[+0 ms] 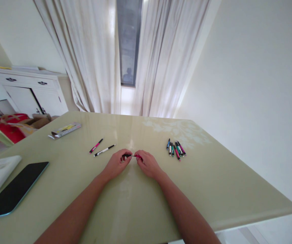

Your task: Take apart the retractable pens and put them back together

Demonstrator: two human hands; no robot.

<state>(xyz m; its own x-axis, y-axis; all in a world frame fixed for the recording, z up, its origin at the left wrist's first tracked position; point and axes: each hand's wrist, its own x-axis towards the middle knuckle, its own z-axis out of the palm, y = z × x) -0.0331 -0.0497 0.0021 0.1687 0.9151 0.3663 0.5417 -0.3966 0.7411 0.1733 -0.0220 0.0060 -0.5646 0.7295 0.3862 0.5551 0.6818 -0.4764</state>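
Note:
My left hand [115,163] is closed around the black part of a pen [127,155]. My right hand [149,164] pinches the pink pen barrel [138,157]. A thin dark rod, like a refill, bridges the small gap between the two parts; my fingers hide most of both. Left of my hands lie a pink-and-black pen [96,146] and a white-and-black pen [104,150], apart from each other. Off to the right, a loose bunch of several pens [176,149] in blue, white, green, pink and purple rests on the table.
On the pale green table [211,183], an opened pen box [66,130] lies at the back left. A dark tablet [16,189] and a white packet [0,173] are at the near left. Beyond stand curtains [92,57] and a white cabinet [29,88].

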